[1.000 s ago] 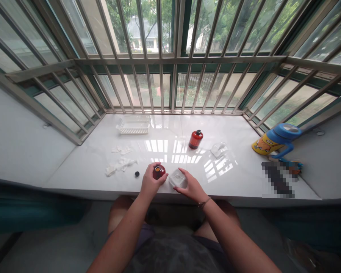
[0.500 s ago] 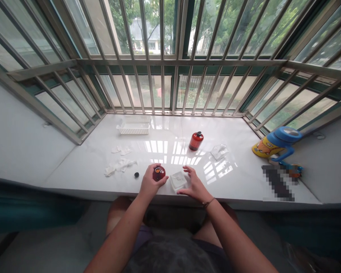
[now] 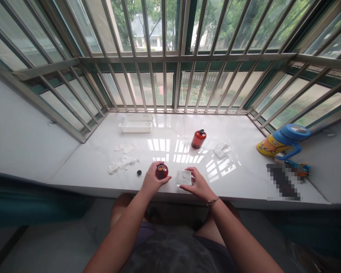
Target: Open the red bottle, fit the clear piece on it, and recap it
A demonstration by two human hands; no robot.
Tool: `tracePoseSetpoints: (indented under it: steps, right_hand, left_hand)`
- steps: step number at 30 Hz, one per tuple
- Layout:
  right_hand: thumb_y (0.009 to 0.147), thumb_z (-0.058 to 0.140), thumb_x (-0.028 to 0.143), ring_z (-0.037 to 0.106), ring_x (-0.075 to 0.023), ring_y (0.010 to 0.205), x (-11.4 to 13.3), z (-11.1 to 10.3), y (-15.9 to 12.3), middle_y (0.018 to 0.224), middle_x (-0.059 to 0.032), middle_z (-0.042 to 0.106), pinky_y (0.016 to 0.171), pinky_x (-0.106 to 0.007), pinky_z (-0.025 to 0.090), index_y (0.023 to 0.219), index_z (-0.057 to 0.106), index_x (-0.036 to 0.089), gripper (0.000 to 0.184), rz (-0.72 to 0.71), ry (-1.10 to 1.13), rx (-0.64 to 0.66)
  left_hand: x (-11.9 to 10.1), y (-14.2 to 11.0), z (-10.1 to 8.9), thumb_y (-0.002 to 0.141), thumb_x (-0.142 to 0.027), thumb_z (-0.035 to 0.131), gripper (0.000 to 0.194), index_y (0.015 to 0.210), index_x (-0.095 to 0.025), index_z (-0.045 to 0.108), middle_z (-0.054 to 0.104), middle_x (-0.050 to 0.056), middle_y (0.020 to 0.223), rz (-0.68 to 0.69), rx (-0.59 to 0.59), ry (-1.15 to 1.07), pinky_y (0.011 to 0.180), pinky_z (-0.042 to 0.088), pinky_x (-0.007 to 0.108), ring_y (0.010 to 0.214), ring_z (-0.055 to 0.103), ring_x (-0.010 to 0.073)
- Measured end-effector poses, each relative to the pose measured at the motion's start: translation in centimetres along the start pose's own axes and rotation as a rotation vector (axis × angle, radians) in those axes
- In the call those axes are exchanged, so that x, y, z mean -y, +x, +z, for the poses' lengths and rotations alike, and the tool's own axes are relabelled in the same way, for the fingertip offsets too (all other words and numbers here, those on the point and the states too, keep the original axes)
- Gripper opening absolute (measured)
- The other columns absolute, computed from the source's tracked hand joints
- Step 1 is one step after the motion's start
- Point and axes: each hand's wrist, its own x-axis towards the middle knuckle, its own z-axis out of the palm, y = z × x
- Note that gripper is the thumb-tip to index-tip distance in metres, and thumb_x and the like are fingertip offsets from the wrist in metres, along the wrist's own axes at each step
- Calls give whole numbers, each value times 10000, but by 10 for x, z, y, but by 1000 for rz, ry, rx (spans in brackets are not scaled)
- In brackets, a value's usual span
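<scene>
My left hand [image 3: 154, 179] is wrapped round the side of an uncapped red bottle [image 3: 163, 172], whose round mouth faces up. Just left of that hand a small black bottle cap [image 3: 139, 173] lies on the white counter. Thumb and fingers of my right hand [image 3: 196, 182] grip the right side of a square clear plastic box [image 3: 184, 178]; I cannot make out what is in it. Farther back stands a second red bottle [image 3: 199, 140] with a black cap on it. Crumpled white tissues [image 3: 123, 164] are spread to the left of the cap.
A white perforated basket [image 3: 136, 126] sits near the barred window. Right of the capped bottle is a crumpled clear plastic bag [image 3: 222, 150]. On the far right are a blue and yellow handled jug [image 3: 282, 141] and a dark, pixelated object [image 3: 282, 182]. The counter's front edge [image 3: 102, 190] runs before my knees.
My right hand has closed on the side of the clear box, and the box has turned a little. My left hand keeps its hold on the red bottle. The view has shifted slightly.
</scene>
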Motion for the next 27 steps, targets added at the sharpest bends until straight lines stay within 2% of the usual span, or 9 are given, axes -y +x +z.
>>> tracePoseSetpoints:
  steps: [3, 7, 12, 16, 19, 21, 23, 27]
  right_hand:
    - [743, 910, 462, 691, -253, 1118, 15, -10, -3, 1285, -75, 627, 918, -425, 642, 1273, 519, 259, 689, 20, 46, 7]
    - [768, 894, 441, 662, -273, 1203, 33, -25, -5, 1344, -84, 614, 984, -449, 632, 1294, 543, 265, 656, -32, -20, 13]
    - [767, 904, 446, 687, -274, 1171, 42, -36, -9, 1311, -83, 643, 968, -448, 647, 1330, 533, 263, 699, -28, -28, -7]
    - [761, 917, 475, 678, -290, 1203, 47, -40, -13, 1324, -91, 649, 973, -451, 645, 1354, 545, 270, 729, -39, -60, 2]
    - [766, 918, 468, 652, -299, 1254, 51, -43, -16, 1362, -93, 637, 999, -448, 628, 1360, 561, 283, 717, -60, -108, 8]
    - [771, 911, 469, 637, -305, 1275, 53, -44, -17, 1386, -96, 630, 999, -449, 621, 1367, 567, 287, 712, -74, -150, 5]
    - [778, 900, 473, 634, -311, 1273, 56, -45, -19, 1396, -102, 626, 989, -453, 620, 1374, 570, 284, 707, -82, -182, 3]
    - [790, 885, 477, 636, -309, 1264, 61, -44, -23, 1405, -102, 624, 984, -451, 616, 1378, 568, 284, 695, -81, -215, 8]
  left_hand:
    - [0, 2, -1, 763, -346, 903, 613, 1300, -290, 614, 676, 63, 1345, -4, 35, 1, 1117, 538, 450, 1234, 675, 267]
    - [-4, 4, 3, 792, -352, 882, 625, 1340, -283, 590, 658, 81, 1366, 51, 107, 0, 1146, 522, 470, 1282, 649, 280]
    - [-11, 0, 6, 868, -315, 791, 606, 1414, -273, 533, 604, 115, 1420, 149, 194, 11, 1181, 505, 494, 1350, 610, 298]
    - [-11, -6, 6, 879, -294, 780, 629, 1452, -282, 520, 576, 124, 1460, 200, 201, 31, 1224, 473, 501, 1405, 570, 309]
    - [-5, -10, 9, 843, -360, 853, 739, 1489, -300, 499, 589, 116, 1464, 148, 196, 40, 1230, 467, 513, 1409, 574, 314]
    - [1, -14, 14, 748, -397, 941, 946, 1543, -306, 435, 623, 108, 1426, 73, 174, 0, 1212, 485, 522, 1370, 610, 314]
    - [6, -17, 20, 658, -399, 998, 1035, 1526, -300, 444, 648, 98, 1386, -6, 130, -56, 1174, 520, 514, 1308, 653, 308]
    - [12, -21, 29, 680, -401, 975, 810, 1357, -279, 547, 649, 85, 1376, -68, 87, -113, 1131, 551, 491, 1244, 689, 288]
